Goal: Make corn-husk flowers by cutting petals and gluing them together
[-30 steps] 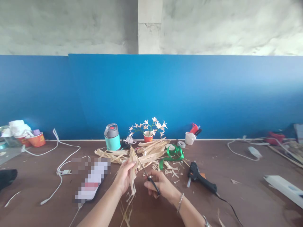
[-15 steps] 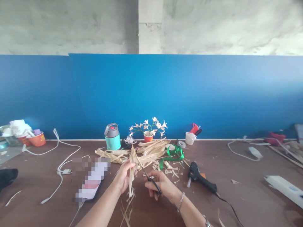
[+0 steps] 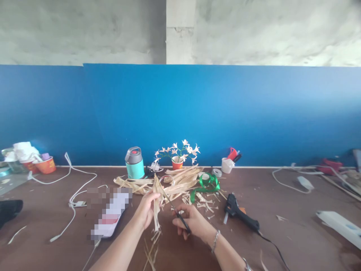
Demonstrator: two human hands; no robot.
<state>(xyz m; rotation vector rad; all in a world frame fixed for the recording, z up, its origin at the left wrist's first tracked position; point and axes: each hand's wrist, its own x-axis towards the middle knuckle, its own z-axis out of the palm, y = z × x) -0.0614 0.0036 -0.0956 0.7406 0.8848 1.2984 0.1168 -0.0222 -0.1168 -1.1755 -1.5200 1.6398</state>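
A dried corn husk (image 3: 156, 216) hangs upright from my left hand (image 3: 147, 209), pinched between thumb and fingers. My right hand (image 3: 189, 222) is closed around the handles of black-handled scissors (image 3: 180, 218). The scissors' blades point up and left, and their tips lie at the husk's upper right edge; whether they are cutting through it I cannot tell. Behind my hands lies a pile of dried husks (image 3: 183, 180). Small husk scraps (image 3: 205, 201) are scattered right of it, and thin strips (image 3: 151, 252) lie below my left hand.
Green ribbon (image 3: 210, 184) curls beside the pile. A black glue gun (image 3: 239, 214) with its cord lies to the right, a phone (image 3: 111, 218) to the left. Behind stand a turquoise flask (image 3: 134, 165), a red cup (image 3: 177, 163) of white flowers, a tape roll (image 3: 216, 172) and a white cup (image 3: 226, 165).
The scissors' handles have come closer together in my right hand, and the blades look more closed. My left hand keeps its hold on the husk, nearly still.
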